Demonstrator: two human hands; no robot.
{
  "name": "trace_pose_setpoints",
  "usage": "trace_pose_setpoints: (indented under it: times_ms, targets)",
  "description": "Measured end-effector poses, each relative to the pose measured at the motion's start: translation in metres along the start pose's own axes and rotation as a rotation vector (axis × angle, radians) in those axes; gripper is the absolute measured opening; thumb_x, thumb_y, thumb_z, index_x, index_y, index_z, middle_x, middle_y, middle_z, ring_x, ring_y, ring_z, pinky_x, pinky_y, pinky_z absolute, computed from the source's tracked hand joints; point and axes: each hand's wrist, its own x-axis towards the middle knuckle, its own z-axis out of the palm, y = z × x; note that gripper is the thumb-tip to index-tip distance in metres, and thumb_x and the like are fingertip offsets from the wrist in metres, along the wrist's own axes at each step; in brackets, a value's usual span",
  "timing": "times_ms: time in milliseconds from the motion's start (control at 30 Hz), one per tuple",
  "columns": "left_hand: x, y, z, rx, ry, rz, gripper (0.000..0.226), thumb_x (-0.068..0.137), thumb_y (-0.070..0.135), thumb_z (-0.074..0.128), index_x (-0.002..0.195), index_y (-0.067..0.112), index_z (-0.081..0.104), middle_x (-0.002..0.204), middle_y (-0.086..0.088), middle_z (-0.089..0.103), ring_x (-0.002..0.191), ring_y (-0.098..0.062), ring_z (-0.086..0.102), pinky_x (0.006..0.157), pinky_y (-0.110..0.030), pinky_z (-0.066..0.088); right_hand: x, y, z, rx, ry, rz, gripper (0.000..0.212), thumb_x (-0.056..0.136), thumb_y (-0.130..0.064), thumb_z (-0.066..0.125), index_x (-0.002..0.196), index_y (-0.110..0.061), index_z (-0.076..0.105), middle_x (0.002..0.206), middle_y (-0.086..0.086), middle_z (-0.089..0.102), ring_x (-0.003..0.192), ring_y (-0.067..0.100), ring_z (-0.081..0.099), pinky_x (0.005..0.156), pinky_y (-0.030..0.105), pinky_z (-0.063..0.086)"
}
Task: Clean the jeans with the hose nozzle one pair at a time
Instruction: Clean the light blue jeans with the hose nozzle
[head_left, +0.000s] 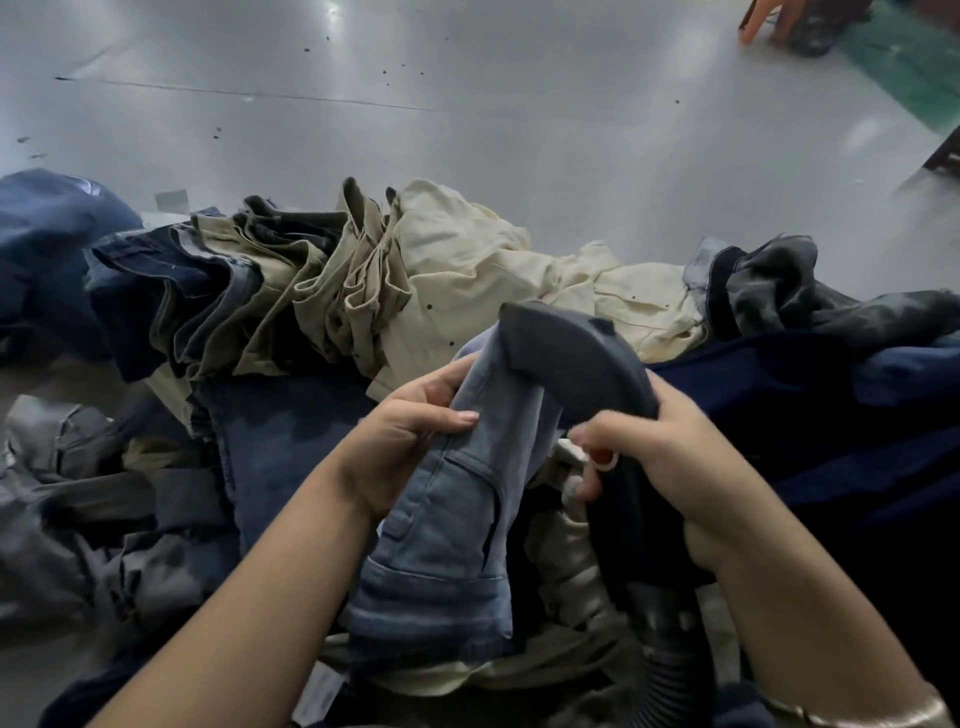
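- Light blue jeans (457, 525): front centre, draped over the clothes pile, long axis running away from the person, far end lifted up to the nozzle head.
- Hose nozzle (576, 358): dark grey curved head, touching the raised denim from the right; ribbed hose (660, 649) drops off bottom right.
- Left hand (410, 431): fingers and thumb clamped on the denim's left edge, just below the nozzle head; forearm comes in from lower left.
- Right hand (660, 457): wrapped round the nozzle handle, finger at a red trigger (602, 457); can't tell whether it's pressed.
- Hands sit close together, jeans between them; left is the nearer one to the fabric.
- Judgement: next pass runs the nozzle along the leg's long axis toward the body, left hand keeping tension.
- Around: beige trousers (467, 260) and dark denim (171, 291) stacked behind, grey tabletop (467, 104) beyond.
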Motion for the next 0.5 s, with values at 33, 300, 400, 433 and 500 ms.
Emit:
trace_pose_setpoints:
  times_ms: [33,300,400,433,500]
  targets:
    - [0.0,-0.001,0.0,0.025,0.005,-0.017,0.057,0.076,-0.007,0.049,0.129,0.012,0.059,0.123,-0.014,0.063,0.107,-0.025,0.064,0.09,-0.033,0.054,0.005,-0.001,0.0,0.03,0.045,-0.009,0.023,0.069,-0.001,0.066,0.087,-0.013,0.059,0.05,0.006,0.05,0.045,0.027,0.054,0.053,0.041,0.049]
    - [0.072,0.089,-0.008,1.133,0.127,0.142,0.078,0.063,-0.017,0.04,0.137,0.008,0.048,0.135,-0.004,0.056,0.129,-0.012,0.048,0.109,-0.018,0.032,0.01,0.001,-0.017,0.137,0.3,-0.111,0.027,0.081,0.006,0.061,0.098,-0.015,0.058,0.052,-0.004,0.055,0.045,0.02,0.055,0.043,0.028,0.047]
    - [0.118,0.122,-0.039,2.042,0.364,0.097,0.068,0.084,-0.009,0.044,0.149,0.008,0.028,0.152,-0.013,0.035,0.142,-0.025,0.028,0.118,-0.043,0.007,0.012,0.005,-0.019,0.131,0.294,-0.086,0.028,0.081,0.008,0.061,0.095,-0.016,0.057,0.052,-0.008,0.055,0.049,0.021,0.055,0.044,0.029,0.047]
    - [0.121,0.124,-0.057,2.171,0.504,0.051,0.066,0.09,0.001,0.046,0.15,0.009,0.021,0.154,-0.014,0.03,0.144,-0.027,0.025,0.116,-0.055,0.003,0.013,0.005,-0.018,0.136,0.293,-0.069,0.027,0.081,0.008,0.061,0.094,-0.015,0.057,0.05,-0.008,0.054,0.047,0.02,0.054,0.042,0.028,0.047]
    - [0.104,0.11,-0.093,2.027,0.792,0.02,0.065,0.093,0.016,0.049,0.15,0.011,0.018,0.151,-0.015,0.033,0.138,-0.035,0.032,0.114,-0.06,0.009,0.015,0.007,-0.018,0.128,0.295,-0.049,0.026,0.082,0.008,0.061,0.094,-0.014,0.055,0.048,-0.009,0.054,0.043,0.018,0.053,0.04,0.026,0.047]
